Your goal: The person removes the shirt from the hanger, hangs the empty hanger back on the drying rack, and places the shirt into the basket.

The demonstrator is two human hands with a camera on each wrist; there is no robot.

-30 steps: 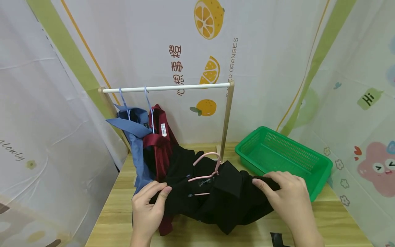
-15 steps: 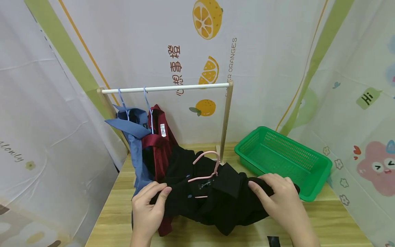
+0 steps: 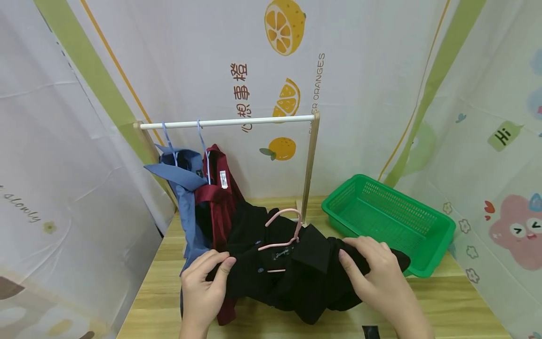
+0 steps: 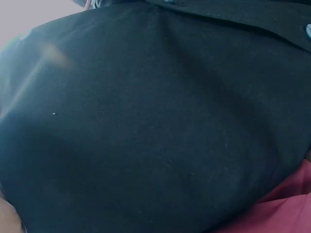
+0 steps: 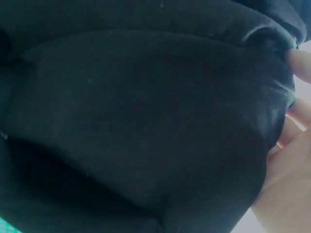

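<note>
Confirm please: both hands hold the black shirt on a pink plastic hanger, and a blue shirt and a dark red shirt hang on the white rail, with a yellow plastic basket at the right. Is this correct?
Not quite. The plastic basket is green, not yellow, as the head view shows. The rest holds: the left hand and right hand hold the black shirt on the pink plastic hanger, and the blue shirt and dark red shirt hang on the white rail.

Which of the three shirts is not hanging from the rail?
The black shirt: it lies on the table on a pink hanger, gripped by both hands, unlike the hung blue and red shirts.

My right hand (image 3: 372, 270) has slid left along the black shirt (image 3: 296, 278), toward the middle of the frame, leaving the sleeve end poking out at right, before the green basket (image 3: 387, 221).
</note>
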